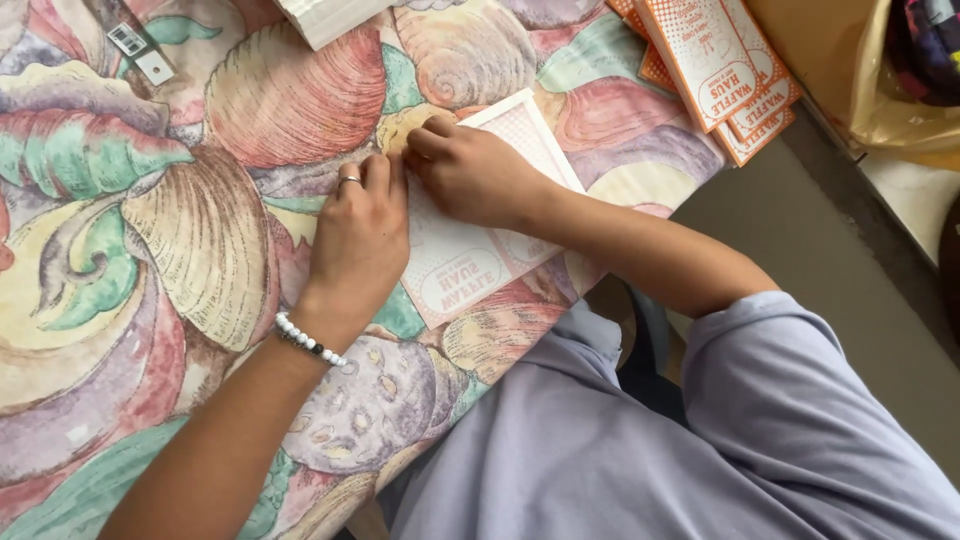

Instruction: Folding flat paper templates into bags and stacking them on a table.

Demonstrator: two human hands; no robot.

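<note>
A flat white paper sleeve with faint pink print (478,262) lies on the shell-patterned tablecloth (150,250) near the table's front edge. My left hand (358,240), with a ring and a white bead bracelet, presses flat on the sleeve's left edge. My right hand (470,172) lies curled over the sleeve's upper part, fingertips pushing down at its top left corner next to the left hand's fingers. Both hands cover much of the sleeve.
A stack of orange-printed paper sleeves (715,65) lies at the table's far right corner. A white stack (325,15) sits at the top edge. A small tagged white item (140,50) lies top left. A yellow plastic bag (900,100) rests beyond the table.
</note>
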